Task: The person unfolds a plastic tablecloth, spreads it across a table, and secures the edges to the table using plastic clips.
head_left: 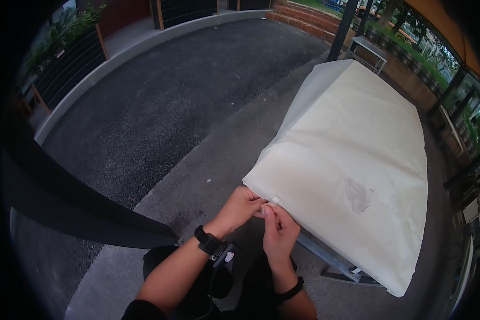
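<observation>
A large off-white fabric cover is draped over a long piece of furniture in front of me. My left hand is closed in a pinch at the cover's near left edge, wearing a black watch on the wrist. Beside it, my right hand pinches at the same edge, thumb up, with the fingertips of both hands meeting. Just above the fingertips a small pale tab shows against the cover. What lies between the fingers is small and mostly hidden. A grey smudge marks the cover's top.
Below the cover shows a grey metal frame. A dark curved post stands close on my left. Dark asphalt stretches beyond the paving. A small grey table stands at the back, near a dark pole.
</observation>
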`<state>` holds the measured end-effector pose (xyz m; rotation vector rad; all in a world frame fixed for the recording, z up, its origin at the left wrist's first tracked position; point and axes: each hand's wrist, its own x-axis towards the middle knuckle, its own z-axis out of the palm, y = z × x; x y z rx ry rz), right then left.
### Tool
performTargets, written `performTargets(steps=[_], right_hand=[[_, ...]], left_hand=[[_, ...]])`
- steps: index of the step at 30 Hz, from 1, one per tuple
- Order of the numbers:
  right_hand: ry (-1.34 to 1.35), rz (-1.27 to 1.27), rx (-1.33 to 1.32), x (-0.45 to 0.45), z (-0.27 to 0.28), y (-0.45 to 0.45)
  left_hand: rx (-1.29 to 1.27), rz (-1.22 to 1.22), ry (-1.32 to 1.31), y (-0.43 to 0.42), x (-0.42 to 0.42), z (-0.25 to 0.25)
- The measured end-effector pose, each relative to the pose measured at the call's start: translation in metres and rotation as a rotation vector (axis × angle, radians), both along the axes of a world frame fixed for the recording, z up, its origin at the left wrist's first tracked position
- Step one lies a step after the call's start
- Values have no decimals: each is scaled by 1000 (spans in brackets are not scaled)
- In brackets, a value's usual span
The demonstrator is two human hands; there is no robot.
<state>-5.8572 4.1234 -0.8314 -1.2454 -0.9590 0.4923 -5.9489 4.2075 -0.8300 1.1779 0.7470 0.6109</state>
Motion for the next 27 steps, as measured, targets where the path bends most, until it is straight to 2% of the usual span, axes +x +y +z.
performTargets(steps=[4,6,7,9,11,13,15,17,19,20,22,23,25,27], right_hand=[[-1,-38,-38,-1,4,-2],[-94,-69,58,3,-5,2],[-95,-81,58,6,-3,-3],[-240,-38,-205,12,9,-20],[-316,-47,-230,21,27,-44],[-394,-52,-268,38,44,-64],[-605,-91,-114,65,60,-84],[-622,-225,-266,93,84,-100],[-777,-399,-374,121,111,-104],[-783,-408,-375,136,115,-104],[-1041,-508,-380,163,113,-98],[-1044,-518,-382,168,113,-92],[-1190,-478,-213,173,110,-78],[-1268,-424,-188,183,107,-65]], left_hand=[[-62,-62,-79,1,-6,0],[-341,-98,-496,-1,-10,-4],[-342,-110,-494,-7,-8,-3],[-472,-87,-598,-22,-1,2],[-417,-52,-516,-31,12,5],[-389,207,-502,-45,30,25],[-415,187,-569,-49,37,26],[-420,305,-592,-51,46,32],[-434,351,-606,-50,55,36],[-455,394,-601,-48,59,36],[-477,426,-598,-45,66,35],[-466,453,-621,-44,70,34],[-460,470,-637,-43,73,32],[-439,491,-647,-43,73,32]])
